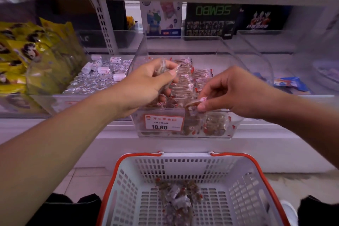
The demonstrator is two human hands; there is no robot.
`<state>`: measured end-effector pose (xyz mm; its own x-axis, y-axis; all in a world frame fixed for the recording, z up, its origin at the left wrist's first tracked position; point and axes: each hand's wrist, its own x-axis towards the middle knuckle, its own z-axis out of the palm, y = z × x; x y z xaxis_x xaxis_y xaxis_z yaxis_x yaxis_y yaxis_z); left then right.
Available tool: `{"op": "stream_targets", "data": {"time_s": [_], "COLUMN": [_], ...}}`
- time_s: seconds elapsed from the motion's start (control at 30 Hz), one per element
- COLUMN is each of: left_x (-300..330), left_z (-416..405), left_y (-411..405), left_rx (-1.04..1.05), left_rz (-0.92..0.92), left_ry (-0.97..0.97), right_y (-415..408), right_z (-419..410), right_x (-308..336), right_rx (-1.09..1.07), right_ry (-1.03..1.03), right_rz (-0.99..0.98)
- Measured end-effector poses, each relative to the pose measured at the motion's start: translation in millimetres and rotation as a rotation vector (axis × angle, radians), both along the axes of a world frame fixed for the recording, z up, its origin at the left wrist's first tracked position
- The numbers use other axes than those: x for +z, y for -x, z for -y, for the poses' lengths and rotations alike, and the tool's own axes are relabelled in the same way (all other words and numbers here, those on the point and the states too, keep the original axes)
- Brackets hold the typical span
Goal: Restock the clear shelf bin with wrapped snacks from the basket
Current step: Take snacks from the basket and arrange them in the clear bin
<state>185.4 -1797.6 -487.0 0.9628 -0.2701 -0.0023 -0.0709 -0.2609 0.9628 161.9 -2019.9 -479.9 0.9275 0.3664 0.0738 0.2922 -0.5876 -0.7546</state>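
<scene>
Two wrapped snacks in hand: one pinched by right hand fingertips at the clear shelf bin front edge; several clutched in left hand's curled fingers above bin's packed rows. Price label (10.80) on front. Basket below holds remaining snacks.

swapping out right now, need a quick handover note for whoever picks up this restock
Left hand: grips a few wrapped snacks over the clear shelf bin.
Right hand: pinches one wrapped snack at the bin's front edge.
Done: the bin already holds rows of snacks behind its 10.80 price tag.
Left: drop both handfuls in, then move the small pile remaining in the white and orange basket below.
</scene>
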Motion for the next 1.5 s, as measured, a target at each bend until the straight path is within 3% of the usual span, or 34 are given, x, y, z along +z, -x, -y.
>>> {"op": "stream_targets", "data": {"time_s": [0.13,0.3,0.43,0.53,0.67,0.8,0.9,0.97,1.03,1.2,1.33,1.5], "left_x": [-2,-2,-3,-2,-1,-1,3,9,14,21,17,12], "left_z": [3,6,9,10,11,12,11,8,7,19,36,40], "left_y": [-1,-3,-4,-2,-3,-1,1,2,4,9,10,7], "left_rx": [-0.028,-0.032,-0.031,-0.059,-0.005,0.005,-0.011,-0.054,-0.115,-0.147,-0.130,-0.262], "left_rz": [-0.049,-0.059,-0.059,-0.068,-0.113,-0.121,-0.157,-0.240,-0.310,-0.354,-0.402,-0.431], "left_ry": [-0.086,-0.114,-0.129,-0.127,-0.004,-0.012,0.076,0.205,0.307,0.503,0.603,0.522], "right_y": [-1,-4,-6,-5,1,0,-3,-8,-11,-8,-7,-9], "right_z": [-3,-5,-4,-4,-10,-20,-18,-11,-8,-17,-24,-17], "right_x": [-3,4,13,13,8,2,8,15,21,12,8,6], "right_rx": [0.021,0.174,0.236,0.263,0.301,0.291,0.145,-0.023,-0.074,0.086,0.030,-0.007], "right_ry": [-0.050,0.291,0.376,0.459,0.392,0.417,0.292,0.113,0.089,0.142,0.072,0.024], "right_rz": [-0.074,0.081,0.036,0.146,0.081,0.045,0.145,0.323,0.445,0.297,0.326,0.404]}}
